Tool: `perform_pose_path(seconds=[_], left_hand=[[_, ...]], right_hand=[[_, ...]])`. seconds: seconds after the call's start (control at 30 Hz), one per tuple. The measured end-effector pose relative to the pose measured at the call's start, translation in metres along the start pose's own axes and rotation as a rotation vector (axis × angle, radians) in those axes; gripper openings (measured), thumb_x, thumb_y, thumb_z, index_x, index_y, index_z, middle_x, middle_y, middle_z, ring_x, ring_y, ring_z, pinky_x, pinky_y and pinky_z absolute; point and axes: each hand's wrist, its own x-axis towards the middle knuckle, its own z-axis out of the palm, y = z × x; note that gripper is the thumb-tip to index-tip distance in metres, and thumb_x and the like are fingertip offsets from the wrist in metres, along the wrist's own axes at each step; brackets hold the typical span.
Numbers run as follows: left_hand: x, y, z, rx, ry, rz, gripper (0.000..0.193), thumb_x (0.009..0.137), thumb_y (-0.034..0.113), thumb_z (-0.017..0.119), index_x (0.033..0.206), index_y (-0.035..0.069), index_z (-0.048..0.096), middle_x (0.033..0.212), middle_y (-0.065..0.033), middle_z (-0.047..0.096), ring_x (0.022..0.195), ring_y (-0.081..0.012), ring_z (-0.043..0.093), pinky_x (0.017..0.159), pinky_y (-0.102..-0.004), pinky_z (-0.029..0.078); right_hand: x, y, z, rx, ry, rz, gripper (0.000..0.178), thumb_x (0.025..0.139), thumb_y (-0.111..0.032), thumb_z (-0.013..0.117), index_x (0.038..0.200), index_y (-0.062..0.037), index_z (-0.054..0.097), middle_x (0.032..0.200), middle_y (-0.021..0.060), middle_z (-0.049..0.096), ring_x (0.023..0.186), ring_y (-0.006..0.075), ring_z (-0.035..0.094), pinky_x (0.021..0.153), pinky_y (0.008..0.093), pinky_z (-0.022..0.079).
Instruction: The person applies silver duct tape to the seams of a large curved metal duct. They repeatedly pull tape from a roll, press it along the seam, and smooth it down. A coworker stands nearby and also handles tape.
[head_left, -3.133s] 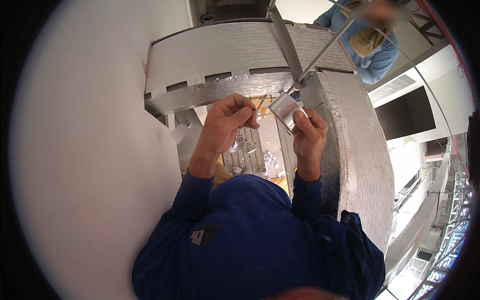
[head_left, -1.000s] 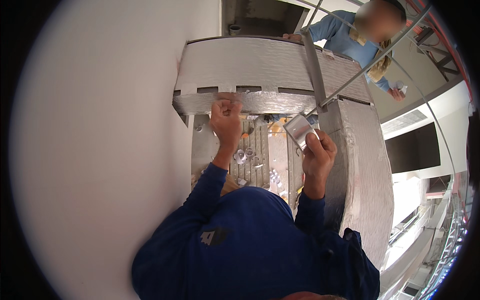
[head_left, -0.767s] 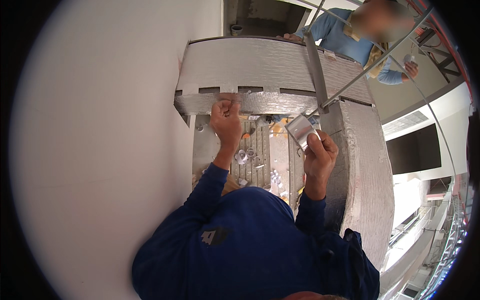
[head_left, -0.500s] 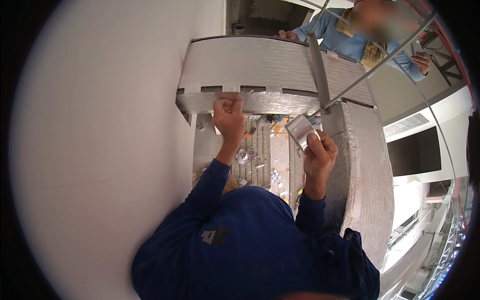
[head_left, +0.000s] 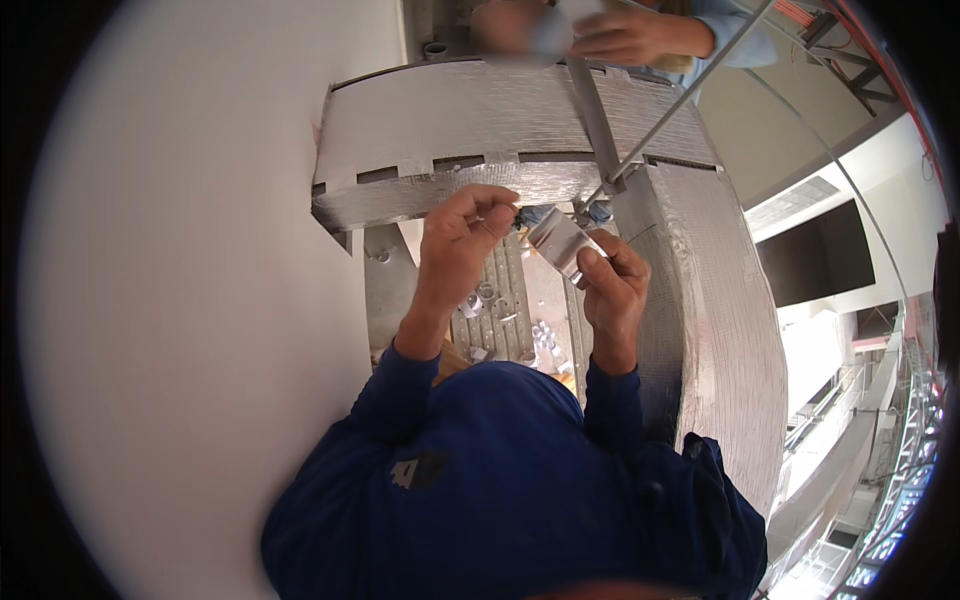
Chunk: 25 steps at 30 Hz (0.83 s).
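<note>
My right hand (head_left: 615, 290) grips a small rectangular piece of shiny silver foil tape (head_left: 560, 243) between thumb and fingers. To its left, my left hand (head_left: 458, 235) is closed in a pinch near the upper corner of that tape. Whatever lies between its fingertips is too small to make out. Just beyond both hands runs a foil-wrapped duct (head_left: 455, 115). Short foil strips (head_left: 502, 172) bridge the dark seam along its near upper edge at intervals.
A co-worker's hand (head_left: 625, 38) holds a whitish piece beyond the duct. A metal bar (head_left: 598, 125) and thin rods (head_left: 690, 95) cross it. A second foil-wrapped section (head_left: 715, 300) runs along my right. A white wall (head_left: 200, 300) stands left. Scraps litter the floor (head_left: 500, 330) below.
My left hand has come away from the duct's seam toward the foil tape. My right hand still holds the tape. The co-worker's hands have come together, and the view has shifted slightly.
</note>
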Motion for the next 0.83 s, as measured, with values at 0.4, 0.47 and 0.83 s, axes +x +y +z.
perform_pose_path(seconds=[0.4,0.47,0.83], left_hand=[[-0.023,0.021,0.041,0.331,0.005,0.229,0.017,0.094,0.004,0.085,0.11,0.0,0.084,0.111,-0.0127,0.077,0.089,-0.0185,0.076,0.077,-0.0318,0.061],[-0.025,0.02,0.04,0.325,-0.005,0.2,0.016,0.096,-0.001,0.081,0.112,-0.002,0.082,0.114,-0.0115,0.075,0.097,-0.0174,0.075,0.085,-0.0296,0.062],[-0.026,0.022,0.04,0.386,-0.003,0.218,0.009,0.098,-0.005,0.076,0.107,-0.003,0.077,0.115,-0.012,0.074,0.099,-0.0177,0.074,0.087,-0.0301,0.062]], right_hand=[[-0.006,-0.004,0.006,-0.051,-0.018,-0.18,0.012,0.097,-0.008,0.084,0.1,0.002,0.079,0.098,0.0061,0.072,0.089,0.0125,0.063,0.078,0.0296,0.05],[-0.006,-0.004,0.008,-0.092,-0.022,-0.224,0.012,0.095,-0.007,0.086,0.099,0.0012,0.079,0.1,0.0068,0.073,0.093,0.0141,0.063,0.082,0.031,0.05],[-0.005,-0.008,0.012,-0.305,-0.042,-0.347,0.017,0.089,-0.014,0.091,0.093,-0.0043,0.078,0.092,0.0052,0.075,0.093,0.0216,0.063,0.087,0.0372,0.049]])
